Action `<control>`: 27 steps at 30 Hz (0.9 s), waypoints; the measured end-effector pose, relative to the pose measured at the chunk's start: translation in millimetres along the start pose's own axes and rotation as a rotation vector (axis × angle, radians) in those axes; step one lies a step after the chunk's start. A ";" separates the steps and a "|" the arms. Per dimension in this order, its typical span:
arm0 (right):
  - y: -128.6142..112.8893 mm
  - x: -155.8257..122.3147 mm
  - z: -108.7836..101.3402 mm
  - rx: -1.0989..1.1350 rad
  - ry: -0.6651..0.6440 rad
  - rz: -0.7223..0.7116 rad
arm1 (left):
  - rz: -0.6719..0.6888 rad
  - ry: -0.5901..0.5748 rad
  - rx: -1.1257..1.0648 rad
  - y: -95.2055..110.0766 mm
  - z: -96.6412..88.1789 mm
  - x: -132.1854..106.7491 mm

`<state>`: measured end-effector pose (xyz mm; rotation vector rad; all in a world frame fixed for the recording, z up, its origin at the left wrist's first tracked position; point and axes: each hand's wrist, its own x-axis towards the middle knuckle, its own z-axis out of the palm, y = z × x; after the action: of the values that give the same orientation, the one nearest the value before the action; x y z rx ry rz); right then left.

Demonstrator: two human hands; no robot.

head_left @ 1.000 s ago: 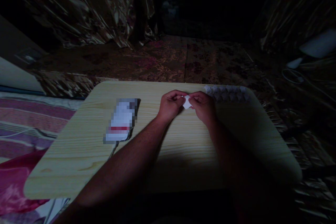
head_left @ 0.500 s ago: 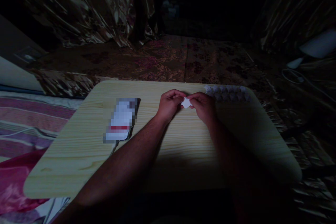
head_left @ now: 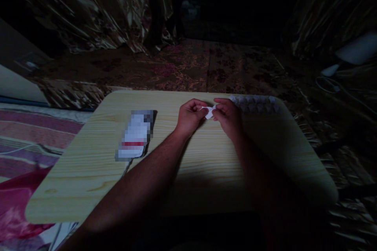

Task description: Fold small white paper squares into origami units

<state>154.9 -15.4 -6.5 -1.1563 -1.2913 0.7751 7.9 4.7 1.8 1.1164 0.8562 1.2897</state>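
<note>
A small piece of folded white paper (head_left: 209, 113) is held between both hands, just above the far middle of the wooden table (head_left: 206, 157). My left hand (head_left: 190, 115) pinches its left side between thumb and fingers. On the other side, my right hand (head_left: 228, 115) pinches the paper with its thumb, and the index finger is lifted off and stretched out. Beyond my right hand, several small folded paper shapes (head_left: 259, 104) stand in two rows along the table's far right edge. The nearest of them are partly hidden by that hand.
A blurred-out phone-like object (head_left: 135, 133) with a cable lies on the table's left part. Striped bedding (head_left: 38, 129) and a red cloth (head_left: 20, 200) are at the left. Curtains (head_left: 118, 8) hang behind, and a white lamp (head_left: 357, 49) stands at the right.
The right index finger has lifted off the paper and straightened. The paper's outline has shifted from a pointed, flat shape to a tilted one. My left hand has barely moved.
</note>
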 end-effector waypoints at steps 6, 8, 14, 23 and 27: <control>-4.3 -0.6 1.1 0.011 0.027 0.052 | 0.026 0.006 0.060 0.7 2.0 -1.6; -7.0 -1.3 0.8 0.005 0.026 0.060 | 0.031 0.000 0.070 0.8 2.4 -2.0; -11.5 -2.1 -0.9 0.019 0.021 0.059 | 0.024 -0.020 0.065 -0.5 1.4 -2.3; -12.5 -2.7 -0.5 0.007 0.044 0.058 | 0.032 -0.026 0.081 -2.9 0.9 -1.3; -13.1 -3.0 -1.1 0.006 0.037 0.066 | 0.026 -0.023 0.083 -3.2 1.2 -1.8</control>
<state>153.4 -22.2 5.0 -1.2079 -1.2248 0.8023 9.8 3.0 -1.1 1.2093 0.8878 1.2697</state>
